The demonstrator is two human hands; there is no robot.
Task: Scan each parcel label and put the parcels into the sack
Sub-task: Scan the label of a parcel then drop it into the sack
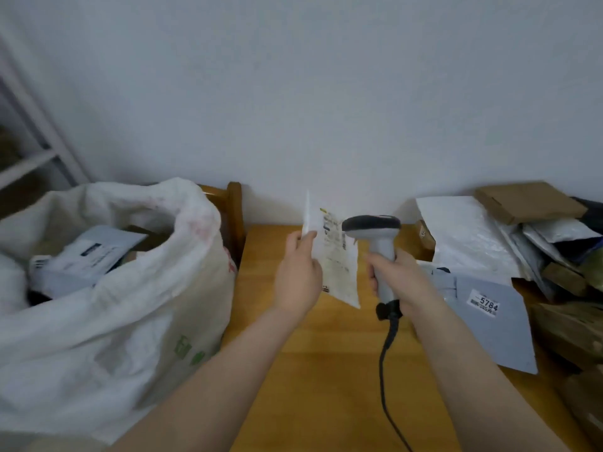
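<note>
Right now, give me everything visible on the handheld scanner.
The scanner is a pistol-type barcode reader with a dark, rounded head over a pale grey plastic handle. It stands roughly upright above the wooden table, head at the top and turned left toward the label side of the white parcel. The right hand wraps its handle. A black cable leaves the dark base and trails down toward the bottom edge of the frame. The head overlaps the parcel in view; contact cannot be told.
</note>
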